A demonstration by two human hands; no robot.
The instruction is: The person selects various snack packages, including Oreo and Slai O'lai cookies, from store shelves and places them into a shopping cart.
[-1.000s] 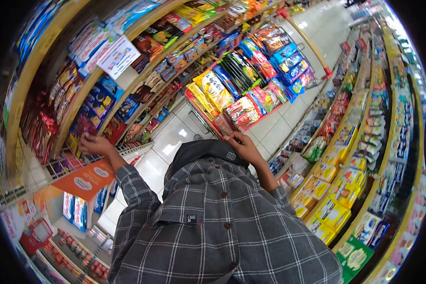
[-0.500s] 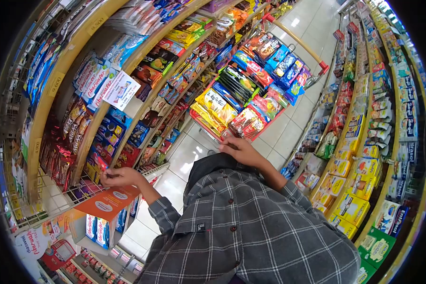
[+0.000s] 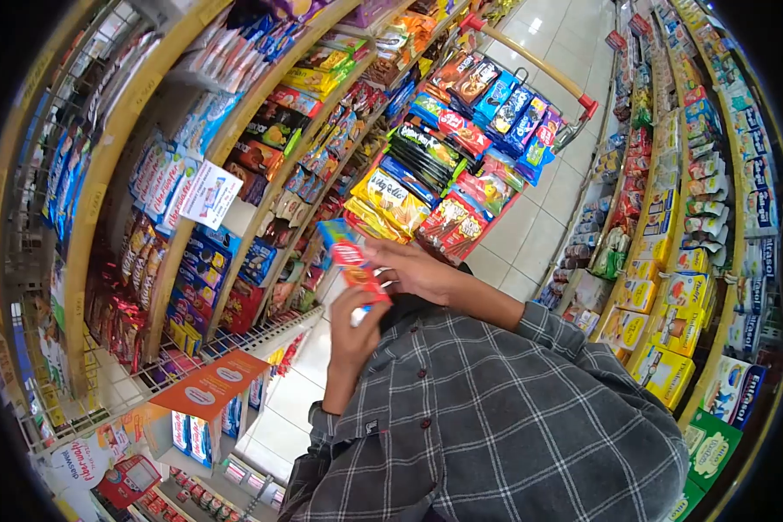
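Left hand point(image 3: 357, 326): clenched on the lower end of a red snack packet point(image 3: 350, 258), raised for inspection.
Right hand point(image 3: 413, 270): touches the packet, probably steadying it.
Cart point(image 3: 531, 61): full of snacks.

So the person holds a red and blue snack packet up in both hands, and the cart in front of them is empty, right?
Not empty: the head view shows the cart piled with snack packs. Both hands, left hand and right hand, do hold the red and blue snack packet.

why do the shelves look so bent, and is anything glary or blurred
Head view: fisheye lens curves the shelves and darkens the corners; ceiling lights glare off the floor tiles; the snack packet between left hand and right hand looks slightly motion-blurred.
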